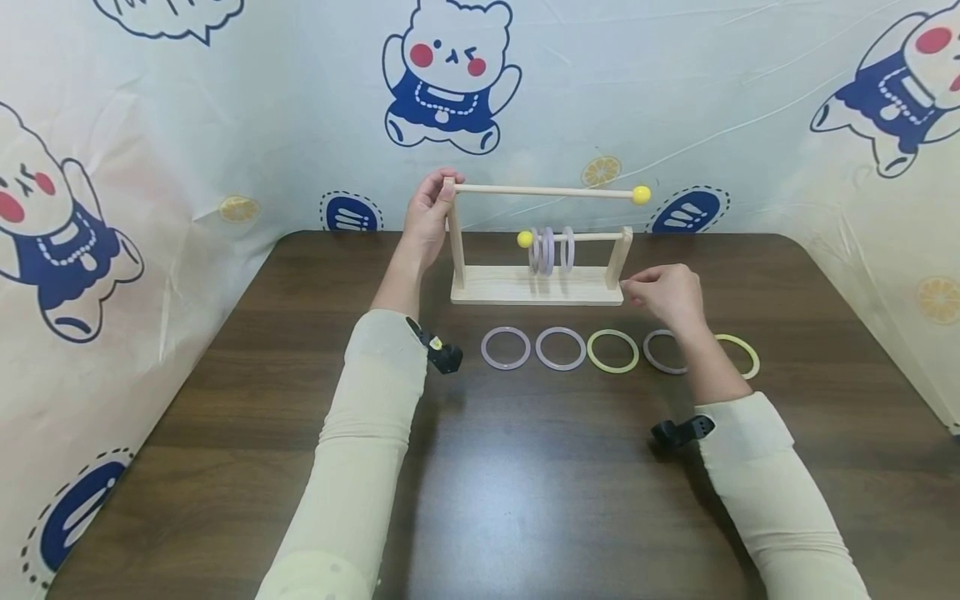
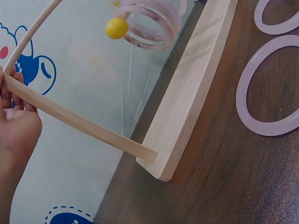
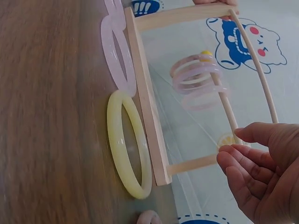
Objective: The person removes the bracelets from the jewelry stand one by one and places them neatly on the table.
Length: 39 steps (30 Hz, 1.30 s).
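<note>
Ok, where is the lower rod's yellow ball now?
In the head view, the yellow ball caps the left end of the lower rod, just left of the hanging lilac rings.

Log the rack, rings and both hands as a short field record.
Left hand: grips the left post near its top
Right hand: near the right end of the rack; contact unclear
Upper rod: no rings, yellow ball at its end
Lower rod: several purple rings
Table: three loose purple rings, two loose yellow rings, in a row
</note>
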Motion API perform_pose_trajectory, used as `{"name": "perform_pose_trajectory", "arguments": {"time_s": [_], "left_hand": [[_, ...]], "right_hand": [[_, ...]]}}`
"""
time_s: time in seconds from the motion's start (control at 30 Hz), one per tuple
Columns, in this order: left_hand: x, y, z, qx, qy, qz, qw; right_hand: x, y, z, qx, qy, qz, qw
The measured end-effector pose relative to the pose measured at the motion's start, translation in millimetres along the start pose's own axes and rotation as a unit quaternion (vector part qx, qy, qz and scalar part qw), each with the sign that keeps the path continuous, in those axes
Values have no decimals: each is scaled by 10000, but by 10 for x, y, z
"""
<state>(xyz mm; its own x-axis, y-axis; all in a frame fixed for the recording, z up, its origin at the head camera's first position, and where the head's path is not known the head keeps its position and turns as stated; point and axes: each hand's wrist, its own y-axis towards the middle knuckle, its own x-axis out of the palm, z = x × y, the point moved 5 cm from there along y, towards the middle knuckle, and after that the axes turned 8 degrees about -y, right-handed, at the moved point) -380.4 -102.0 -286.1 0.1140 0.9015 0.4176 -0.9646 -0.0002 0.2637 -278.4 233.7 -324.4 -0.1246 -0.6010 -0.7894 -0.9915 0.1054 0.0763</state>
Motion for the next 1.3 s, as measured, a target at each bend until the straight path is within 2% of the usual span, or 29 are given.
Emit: {"name": "perform_pose_trajectory", "arguments": {"time_s": [0.33, 0.67, 1.07, 1.3], "left_hand": [[-8, 18, -8, -50, 63, 8, 10000], [-12, 14, -10, -74, -4, 16, 10000], [5, 11, -6, -100, 79, 2, 9999], [9, 15, -8, -109, 71, 47, 9999]], "right_hand": [[115, 66, -150, 46, 378, 103, 9992], [234, 175, -390, -164, 536, 118, 9984], [306, 256, -559, -244, 892, 96, 9957], [426, 295, -682, -297, 1497, -87, 9883]]}}
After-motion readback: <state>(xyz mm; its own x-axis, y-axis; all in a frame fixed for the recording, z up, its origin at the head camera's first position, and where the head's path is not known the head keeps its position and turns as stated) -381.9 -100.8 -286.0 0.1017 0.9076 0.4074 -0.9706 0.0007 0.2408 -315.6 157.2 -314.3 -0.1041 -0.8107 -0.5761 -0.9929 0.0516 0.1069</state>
